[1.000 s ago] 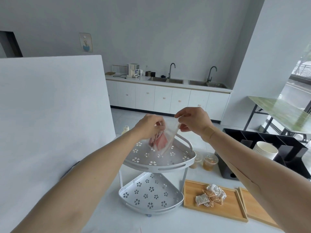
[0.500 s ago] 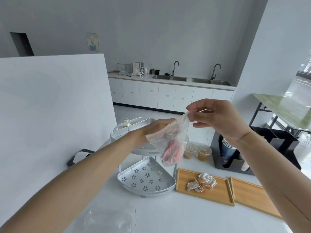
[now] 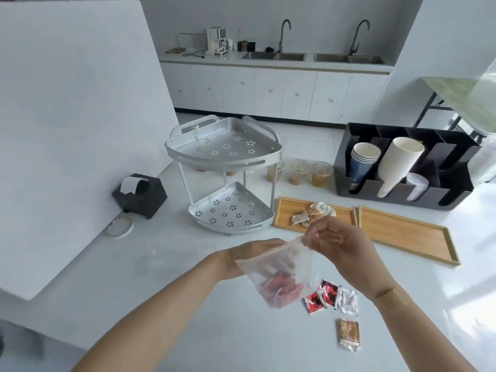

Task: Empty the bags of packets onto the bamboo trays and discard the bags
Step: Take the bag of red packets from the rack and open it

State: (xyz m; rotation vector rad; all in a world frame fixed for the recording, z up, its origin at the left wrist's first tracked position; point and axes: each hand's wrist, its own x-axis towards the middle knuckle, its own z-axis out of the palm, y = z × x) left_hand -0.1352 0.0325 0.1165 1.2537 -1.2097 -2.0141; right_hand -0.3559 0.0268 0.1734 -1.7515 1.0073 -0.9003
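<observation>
Both hands hold the clear bag (image 3: pixel 279 272) above the worktop (image 3: pixel 188 304): right hand (image 3: pixel 338 245) fingers pinch its top right corner, left hand (image 3: pixel 249 259) grips the left edge (red packets sagging inside). The empty bamboo tray (image 3: pixel 405 233) lies further off to the right, nearer the right hand.

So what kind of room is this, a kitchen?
Probably an office pantry or drinks counter. A counter with twin sinks and a coffee machine lines the back wall, and a black organiser holds stacked paper cups.
</observation>
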